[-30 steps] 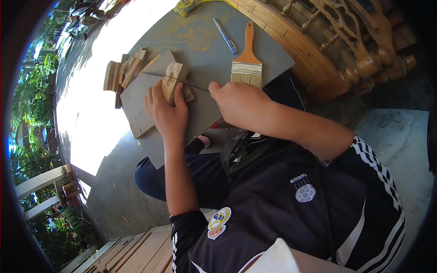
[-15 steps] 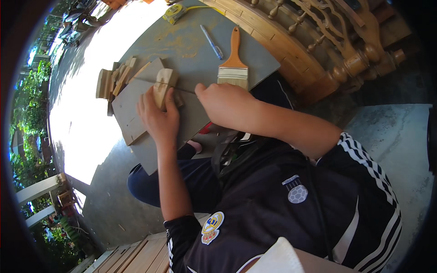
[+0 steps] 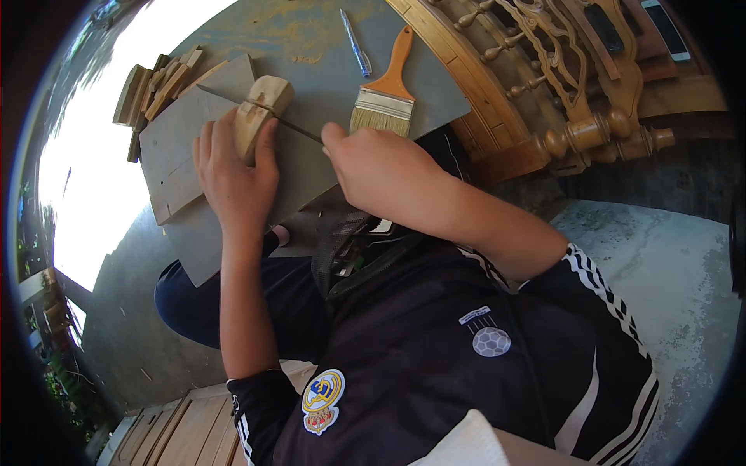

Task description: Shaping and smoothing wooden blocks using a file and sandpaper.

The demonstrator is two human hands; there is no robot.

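Observation:
My left hand [image 3: 233, 167] is closed around a small pale wooden block [image 3: 268, 93], thumb on its near side, steadying it on a grey board [image 3: 172, 159]. A slim dark file [image 3: 299, 130] lies across the top of the block, in contact with it, and its thin end reaches past the block to the left. The other end runs into my closed right hand [image 3: 381, 167], whose fingers hide the handle. Just beyond that hand is a wide paintbrush [image 3: 383, 105] with an orange handle, bristles toward me.
A blue-and-clear pen [image 3: 356, 46] and scattered sawdust lie on the grey tabletop [image 3: 256, 27]. Several wood offcuts [image 3: 159, 87] are piled at the left. Carved wooden furniture [image 3: 575, 93] borders the table on the right, with a phone [image 3: 666, 29] at the far right.
The view has shifted, so the table and hands appear farther left and higher, and the tape measure has left the picture. Both hands keep their holds on the block and file.

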